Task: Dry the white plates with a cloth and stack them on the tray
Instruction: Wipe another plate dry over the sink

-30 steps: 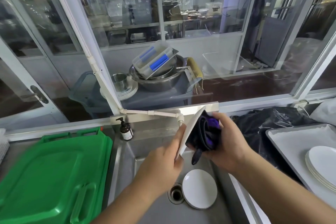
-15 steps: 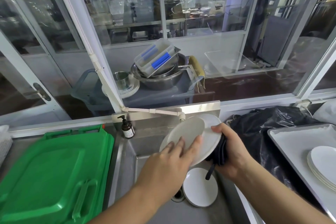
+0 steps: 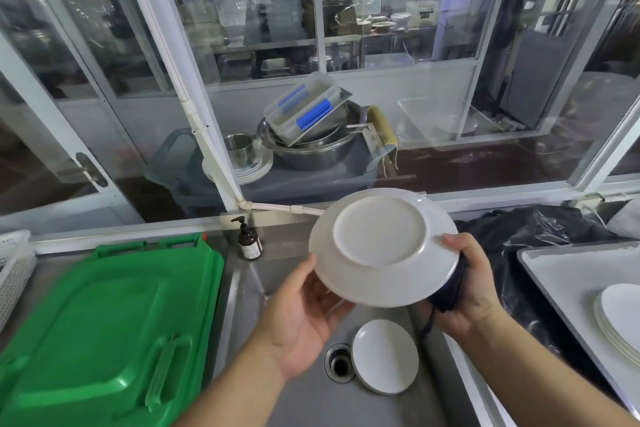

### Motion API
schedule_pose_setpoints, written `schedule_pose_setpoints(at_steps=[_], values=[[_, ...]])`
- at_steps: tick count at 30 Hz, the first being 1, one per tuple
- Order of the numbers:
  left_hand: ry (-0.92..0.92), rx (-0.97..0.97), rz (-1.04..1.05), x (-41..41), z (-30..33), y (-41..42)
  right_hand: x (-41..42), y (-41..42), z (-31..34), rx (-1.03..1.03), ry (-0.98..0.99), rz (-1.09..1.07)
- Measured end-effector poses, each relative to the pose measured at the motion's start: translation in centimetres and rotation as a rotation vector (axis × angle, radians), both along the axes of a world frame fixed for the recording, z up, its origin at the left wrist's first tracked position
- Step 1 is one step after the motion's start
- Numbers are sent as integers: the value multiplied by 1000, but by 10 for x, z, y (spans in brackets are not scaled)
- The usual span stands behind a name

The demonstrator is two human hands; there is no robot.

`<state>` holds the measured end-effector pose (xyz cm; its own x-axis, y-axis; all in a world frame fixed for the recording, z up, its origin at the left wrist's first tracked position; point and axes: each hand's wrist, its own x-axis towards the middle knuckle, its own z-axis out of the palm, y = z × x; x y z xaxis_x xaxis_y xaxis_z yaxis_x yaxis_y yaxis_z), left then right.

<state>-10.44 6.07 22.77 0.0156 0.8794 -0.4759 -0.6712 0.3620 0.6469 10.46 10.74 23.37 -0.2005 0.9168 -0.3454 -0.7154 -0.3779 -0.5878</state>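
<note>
Two hands on one plate [image 3: 381,246], w/ its underside now facing the camera. A sec ago it stood edge-on w/ the cloth wrapped over its face; half a sec ago it was mid-turn. So the flip is done, and I'd judge the front counts as dried & the back is next.

Left to right: green lid [image 3: 104,322] lies on the table at far left, soap bottle [image 3: 250,240] stands at the back edge of the sink [image 3: 304,406]. Left hand [image 3: 304,319] is palm-up, fingers loosely spread, cradling the plate's lower-left rim, supporting rather than gripping. Right hand [image 3: 467,284] pinches the right rim, thumb on the back, fingers curled behind w/ the dark cloth [image 3: 450,291] bunched between palm and plate; a cord hangs off it.

Below, a 2nd plate [image 3: 384,355] sits in the sink just beside the drain [image 3: 341,362], not dried yet by the look of it. Black bag [image 3: 540,236] lies behind the right hand. Far right, the tray [image 3: 561,274] already holds a stack [image 3: 620,319] of plates, partly cut off by the frame edge.

Next probably: bring the cloth round to the back, wipe, then over to the stack. Left-hand hold is loose, so slip risk if the plate's wet.
</note>
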Motion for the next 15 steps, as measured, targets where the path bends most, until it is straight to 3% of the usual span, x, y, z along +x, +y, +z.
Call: schedule_pose_setpoints(at_steps=[3, 8, 15], values=[[-133, -6, 13, 13, 7, -6, -5, -5, -4, -18, -1, 7], [-82, -29, 18, 13, 10, -7, -7, -14, -7, -18, -18, 28], [34, 97, 25, -3, 6, -6, -2, -7, -5, -196, -258, -43]])
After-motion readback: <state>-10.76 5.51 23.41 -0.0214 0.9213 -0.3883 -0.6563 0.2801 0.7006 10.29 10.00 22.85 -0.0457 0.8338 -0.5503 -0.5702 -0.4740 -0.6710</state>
